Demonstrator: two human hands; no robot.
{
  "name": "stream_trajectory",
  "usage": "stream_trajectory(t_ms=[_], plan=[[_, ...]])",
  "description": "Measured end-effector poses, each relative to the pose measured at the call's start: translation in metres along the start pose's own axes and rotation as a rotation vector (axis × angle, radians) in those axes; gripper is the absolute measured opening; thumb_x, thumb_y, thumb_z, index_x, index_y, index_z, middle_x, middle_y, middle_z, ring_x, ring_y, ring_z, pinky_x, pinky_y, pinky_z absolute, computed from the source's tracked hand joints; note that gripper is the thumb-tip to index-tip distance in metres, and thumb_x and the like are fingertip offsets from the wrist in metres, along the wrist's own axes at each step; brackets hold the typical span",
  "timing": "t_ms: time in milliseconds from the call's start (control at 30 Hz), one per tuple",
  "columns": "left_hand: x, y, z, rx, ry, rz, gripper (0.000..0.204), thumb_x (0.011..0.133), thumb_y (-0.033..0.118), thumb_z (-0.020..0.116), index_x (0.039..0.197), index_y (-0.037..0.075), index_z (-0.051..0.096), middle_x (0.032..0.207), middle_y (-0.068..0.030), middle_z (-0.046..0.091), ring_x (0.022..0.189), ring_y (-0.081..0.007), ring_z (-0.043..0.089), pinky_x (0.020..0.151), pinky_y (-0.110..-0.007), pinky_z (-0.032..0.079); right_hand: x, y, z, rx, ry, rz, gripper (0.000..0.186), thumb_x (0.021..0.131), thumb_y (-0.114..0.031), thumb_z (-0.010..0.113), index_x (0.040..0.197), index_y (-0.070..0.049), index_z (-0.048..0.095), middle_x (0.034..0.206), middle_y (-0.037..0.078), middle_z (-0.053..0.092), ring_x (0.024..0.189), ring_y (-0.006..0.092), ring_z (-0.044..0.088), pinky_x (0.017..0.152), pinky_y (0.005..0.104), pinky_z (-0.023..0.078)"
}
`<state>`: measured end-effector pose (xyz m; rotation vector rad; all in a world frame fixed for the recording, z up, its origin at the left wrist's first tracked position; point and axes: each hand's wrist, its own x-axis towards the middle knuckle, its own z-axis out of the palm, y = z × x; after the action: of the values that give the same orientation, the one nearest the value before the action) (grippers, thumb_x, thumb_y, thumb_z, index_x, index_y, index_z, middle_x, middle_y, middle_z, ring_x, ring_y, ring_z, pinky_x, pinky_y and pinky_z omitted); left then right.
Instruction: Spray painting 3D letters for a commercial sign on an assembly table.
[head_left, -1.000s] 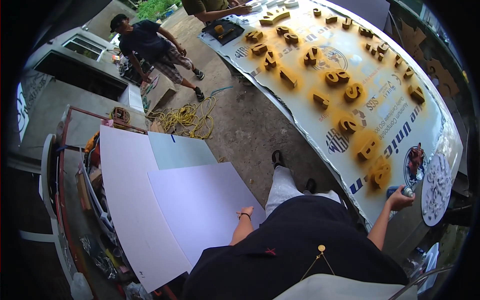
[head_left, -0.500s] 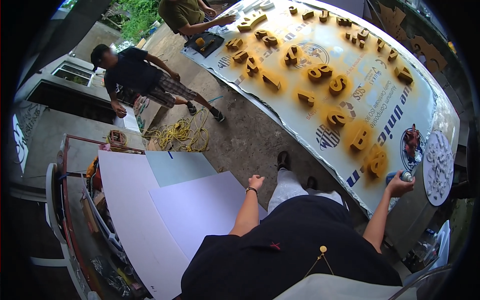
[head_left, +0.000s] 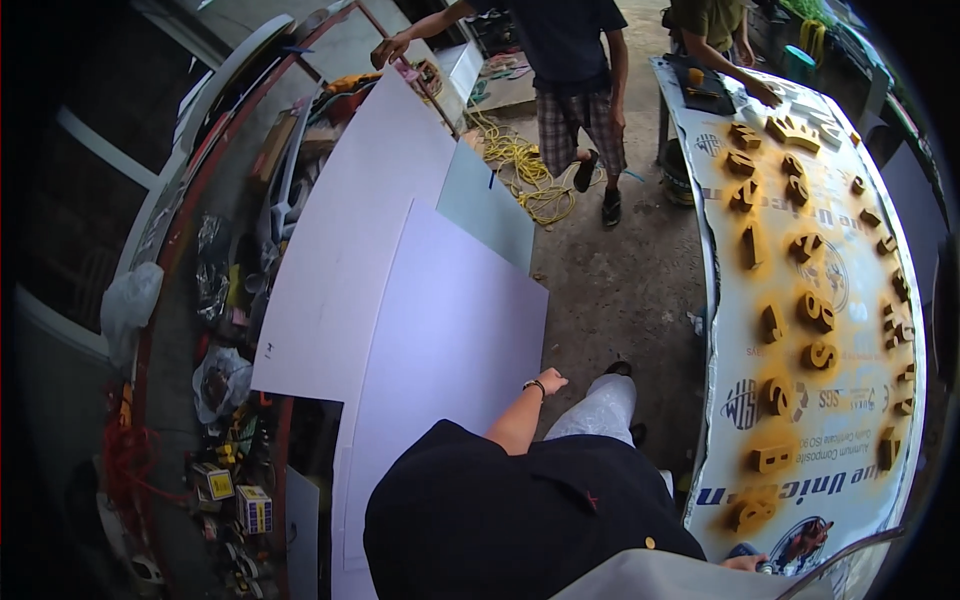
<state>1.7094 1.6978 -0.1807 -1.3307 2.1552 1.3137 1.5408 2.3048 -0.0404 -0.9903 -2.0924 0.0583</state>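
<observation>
My left hand, with a bracelet at the wrist, hangs beside my leg with its fingers curled in and nothing showing in them. Down at the lower right my right hand is closed around a spray can, both partly hidden by the pale brim. The can is at the table's near end, close to a gold-painted ampersand. Beyond it stand rows of gold-painted letters, among them a B and an S, on a printed sheet with yellow overspray around them.
Large pale panels lie to my left, beside a cluttered shelf. A person in dark clothes stands ahead beside coiled yellow cord. Another person's hand reaches over the table's far end, near a black tray.
My view has swung left, so the table now sits further right. The standing person has come nearer the panels, an arm stretched toward them. My right hand still holds the spray can.
</observation>
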Motion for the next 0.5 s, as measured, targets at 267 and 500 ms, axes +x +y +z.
stream_trajectory(t_ms=[267, 500], plan=[[-0.076, -0.101, 0.003, 0.048, -0.052, -0.466, 0.035, 0.074, 0.034, 0.058, 0.078, 0.0, 0.059, 0.072, -0.0112, 0.06, 0.063, -0.0203, 0.057, 0.058, -0.036, 0.044, 0.032, -0.074, 0.014, 0.167, -0.021, -0.154, 0.06, 0.06, -0.045, 0.07, 0.1, -0.007, 0.049, 0.091, 0.015, 0.052, 0.083, 0.0316, 0.053, 0.063, 0.0446, 0.047], [-0.086, -0.129, 0.017, -0.21, -0.067, -0.395, 0.033, 0.073, 0.032, 0.061, 0.075, 0.0, 0.057, 0.071, -0.0119, 0.059, 0.064, -0.0205, 0.056, 0.061, -0.037, 0.043, 0.026, -0.12, -0.012, 0.283, -0.048, -0.225, 0.06, 0.06, -0.045, 0.069, 0.1, -0.006, 0.049, 0.09, 0.015, 0.052, 0.083, 0.0319, 0.053, 0.063, 0.0448, 0.047]])
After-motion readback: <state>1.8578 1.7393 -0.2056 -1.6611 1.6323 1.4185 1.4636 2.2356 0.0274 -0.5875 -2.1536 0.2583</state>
